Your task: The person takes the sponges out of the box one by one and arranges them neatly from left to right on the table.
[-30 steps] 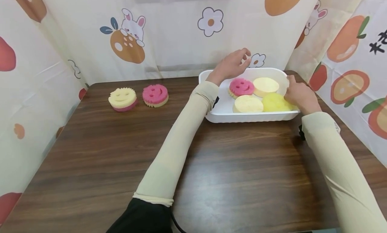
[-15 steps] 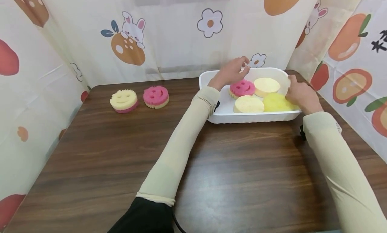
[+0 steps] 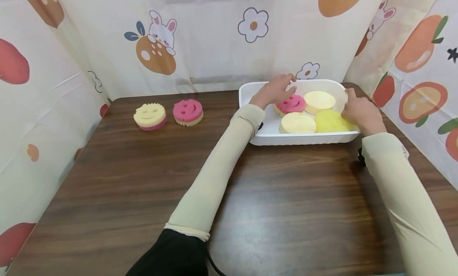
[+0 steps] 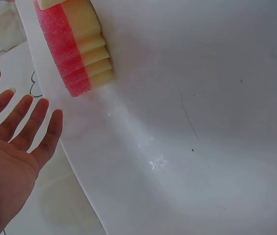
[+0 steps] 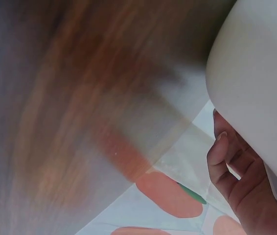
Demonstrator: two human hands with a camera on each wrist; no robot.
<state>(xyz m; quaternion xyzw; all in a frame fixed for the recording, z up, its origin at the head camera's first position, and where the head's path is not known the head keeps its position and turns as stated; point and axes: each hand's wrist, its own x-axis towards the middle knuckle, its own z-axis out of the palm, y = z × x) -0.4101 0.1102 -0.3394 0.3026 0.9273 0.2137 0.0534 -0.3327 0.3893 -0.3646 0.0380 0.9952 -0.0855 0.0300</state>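
Note:
A white tray stands at the back right of the brown table. In it lie a pink smiley sponge, two pale yellow round sponges and a brighter yellow sponge. My left hand hovers just over the pink sponge's left side with straight, spread fingers; it holds nothing, and the pink sponge lies beside it on the tray floor. My right hand grips the tray's right rim, its fingers curled against the tray's outer wall.
A yellow smiley sponge and a second pink smiley sponge sit side by side at the table's back left. Printed curtains close in the table at the back and on both sides.
My left hand has come down from above the tray's back rim to just over the pink sponge. The right hand has stayed on the tray's right rim.

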